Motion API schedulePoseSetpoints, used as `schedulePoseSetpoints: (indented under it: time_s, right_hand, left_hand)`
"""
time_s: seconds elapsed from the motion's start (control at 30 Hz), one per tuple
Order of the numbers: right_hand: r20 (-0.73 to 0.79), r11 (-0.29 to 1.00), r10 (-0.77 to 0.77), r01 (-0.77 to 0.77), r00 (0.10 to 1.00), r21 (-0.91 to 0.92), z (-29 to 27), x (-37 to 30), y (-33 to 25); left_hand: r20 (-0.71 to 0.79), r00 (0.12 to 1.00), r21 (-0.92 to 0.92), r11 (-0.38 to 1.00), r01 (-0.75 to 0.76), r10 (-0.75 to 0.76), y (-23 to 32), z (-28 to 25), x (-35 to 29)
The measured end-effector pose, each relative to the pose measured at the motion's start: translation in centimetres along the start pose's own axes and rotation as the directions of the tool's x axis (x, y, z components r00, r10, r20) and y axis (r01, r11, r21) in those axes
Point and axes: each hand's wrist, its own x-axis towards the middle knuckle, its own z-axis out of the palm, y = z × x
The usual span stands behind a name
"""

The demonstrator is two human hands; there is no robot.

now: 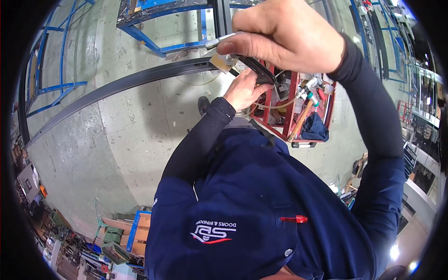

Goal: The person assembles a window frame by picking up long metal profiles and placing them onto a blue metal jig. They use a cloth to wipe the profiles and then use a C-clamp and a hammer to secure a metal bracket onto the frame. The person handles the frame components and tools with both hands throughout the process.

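Observation:
My right hand [294,37] is closed on a short silver bar handle [218,42], its thumb laid along the bar. Below it, my left hand [243,89] has its fingers around a black clamp-like tool [259,69]; the far part of this tool is hidden behind my right hand. A small tan block [223,63] sits beside the tool, against the end of a long dark metal profile [140,80]. A second dark profile [223,18] runs away from me and meets the first near the block, where my right hand partly covers the joint.
A red tool cart [293,107] stands right of my left hand, carrying a wooden-handled hammer [302,120], a dark cloth [315,127] and an air tool with a hose. Blue metal stands [149,42] are ahead and at far left. A wooden-sided crate [139,232] is at lower left.

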Motion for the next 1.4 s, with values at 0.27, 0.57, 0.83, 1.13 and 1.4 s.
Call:
schedulePoseSetpoints:
  time_s: [0.27, 0.57, 0.83, 1.13, 1.4]
  right_hand:
    - [-0.194, 0.985, 0.112, -0.134, 0.975, -0.107, 1.3, 0.2, -1.6]
    - [-0.528, 0.925, 0.344, -0.378, 0.777, 0.046, 2.6, -0.3, -3.1]
    - [-0.581, 0.424, 0.800, -0.542, -0.152, 0.725, 15.3, -22.9, 1.6]
    - [-0.090, -0.253, 0.845, -0.542, -0.527, 0.802, 28.8, -41.8, 8.4]
    - [0.060, -0.540, 0.693, -0.463, -0.718, 0.703, 23.3, -45.9, 25.1]
  left_hand:
    - [-0.104, 0.993, 0.049, 0.998, -0.047, 0.052, -0.6, 1.0, -0.2]
    - [0.029, 0.975, 0.262, 0.940, -0.219, 0.219, -5.8, 0.9, -1.4]
    - [0.088, 0.933, 0.275, 0.908, 0.315, -0.350, -8.8, -4.9, -9.4]
    - [0.406, 0.814, 0.459, 0.863, 0.210, -0.415, -13.0, -3.5, -11.9]
    - [0.303, 0.829, 0.282, 0.875, 0.394, -0.470, -5.0, 21.3, 5.5]
